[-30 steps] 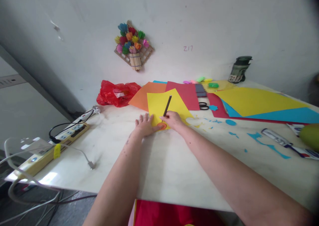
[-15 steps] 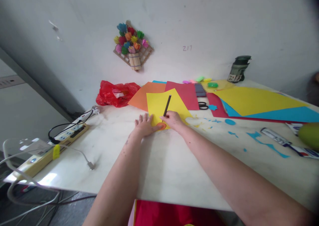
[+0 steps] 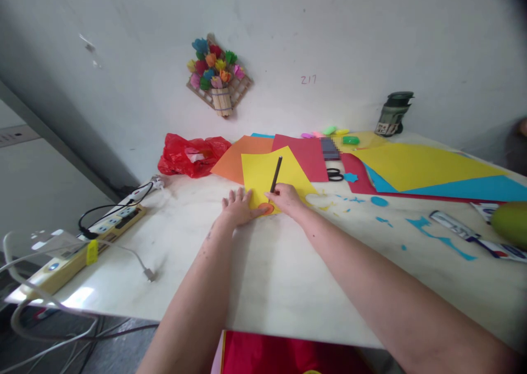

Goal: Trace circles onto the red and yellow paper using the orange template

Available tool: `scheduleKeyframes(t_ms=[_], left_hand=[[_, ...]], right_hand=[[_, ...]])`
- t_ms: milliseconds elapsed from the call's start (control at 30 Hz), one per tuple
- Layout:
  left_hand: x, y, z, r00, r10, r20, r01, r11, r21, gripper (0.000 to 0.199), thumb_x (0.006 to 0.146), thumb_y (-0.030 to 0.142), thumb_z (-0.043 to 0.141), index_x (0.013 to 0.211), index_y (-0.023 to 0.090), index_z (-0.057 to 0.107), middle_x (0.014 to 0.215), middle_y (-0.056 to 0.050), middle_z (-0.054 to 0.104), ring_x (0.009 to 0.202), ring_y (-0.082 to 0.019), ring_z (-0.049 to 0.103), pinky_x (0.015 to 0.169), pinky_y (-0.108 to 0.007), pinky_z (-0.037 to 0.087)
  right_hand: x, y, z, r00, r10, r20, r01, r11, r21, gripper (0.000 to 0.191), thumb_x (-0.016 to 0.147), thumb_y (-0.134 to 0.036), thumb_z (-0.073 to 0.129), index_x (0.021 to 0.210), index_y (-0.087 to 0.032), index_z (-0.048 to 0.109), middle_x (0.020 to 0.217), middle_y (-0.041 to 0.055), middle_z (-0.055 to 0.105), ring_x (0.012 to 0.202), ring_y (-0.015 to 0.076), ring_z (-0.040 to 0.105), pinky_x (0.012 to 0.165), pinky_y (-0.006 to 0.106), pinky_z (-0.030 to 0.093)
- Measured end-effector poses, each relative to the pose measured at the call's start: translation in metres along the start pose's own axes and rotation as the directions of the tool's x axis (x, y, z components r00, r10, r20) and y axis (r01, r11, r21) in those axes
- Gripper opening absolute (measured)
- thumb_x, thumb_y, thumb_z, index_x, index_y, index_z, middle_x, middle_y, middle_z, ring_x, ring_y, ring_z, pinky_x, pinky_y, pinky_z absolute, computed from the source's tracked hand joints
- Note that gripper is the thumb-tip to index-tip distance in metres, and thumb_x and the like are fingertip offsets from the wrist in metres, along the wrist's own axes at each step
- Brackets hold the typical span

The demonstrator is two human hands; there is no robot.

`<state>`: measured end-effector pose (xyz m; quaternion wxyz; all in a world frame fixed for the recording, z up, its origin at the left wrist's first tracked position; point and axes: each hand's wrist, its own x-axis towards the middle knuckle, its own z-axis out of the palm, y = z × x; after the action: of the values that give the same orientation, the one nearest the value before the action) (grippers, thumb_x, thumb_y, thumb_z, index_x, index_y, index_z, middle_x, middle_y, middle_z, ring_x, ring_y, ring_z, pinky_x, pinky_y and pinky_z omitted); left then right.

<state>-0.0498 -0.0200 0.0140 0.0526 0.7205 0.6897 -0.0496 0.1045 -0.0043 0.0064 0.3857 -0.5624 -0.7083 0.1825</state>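
Observation:
In the middle of the table lies a yellow sheet of paper (image 3: 274,171), its far part over orange paper (image 3: 234,158) and red paper (image 3: 302,154). On its near edge rests a small orange paper disc (image 3: 267,208). My left hand (image 3: 239,208) lies flat with fingers spread at the sheet's left edge, its thumb on the disc. A dark pen (image 3: 276,175) is gripped in my right hand (image 3: 287,198), leaning slightly to the right at the top. Its tip, close beside the disc, is hidden by my fingers.
Black-handled scissors (image 3: 335,174), a blue disc (image 3: 379,201) and blue scraps (image 3: 422,224) lie to the right, with tubes (image 3: 455,225) beyond. A red plastic bag (image 3: 193,154) sits at the back left. A power strip (image 3: 102,231) with cables runs along the left edge.
The view has shifted very slightly. Both hands, the pen and the orange disc look nearly the same as before.

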Motion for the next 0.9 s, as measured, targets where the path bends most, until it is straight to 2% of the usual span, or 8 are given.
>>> scheduleKeyframes(t_ms=[900], left_hand=[[-0.0004, -0.0001, 0.0004, 1.000, 0.009, -0.010, -0.009, 1.000, -0.009, 0.088, 0.060, 0.076, 0.021, 0.132, 0.026, 0.008, 0.138, -0.004, 0.001, 0.122, -0.033, -0.002, 0.093, -0.051, 0.009]], right_hand=[[-0.0020, -0.0013, -0.0040, 1.000, 0.018, 0.005, -0.018, 1.000, -0.004, 0.017, 0.062, -0.030, 0.051, 0.053, -0.016, 0.054, 0.049, -0.0005, 0.052, 0.047, 0.0085, 0.044, 0.047, 0.019, 0.031]])
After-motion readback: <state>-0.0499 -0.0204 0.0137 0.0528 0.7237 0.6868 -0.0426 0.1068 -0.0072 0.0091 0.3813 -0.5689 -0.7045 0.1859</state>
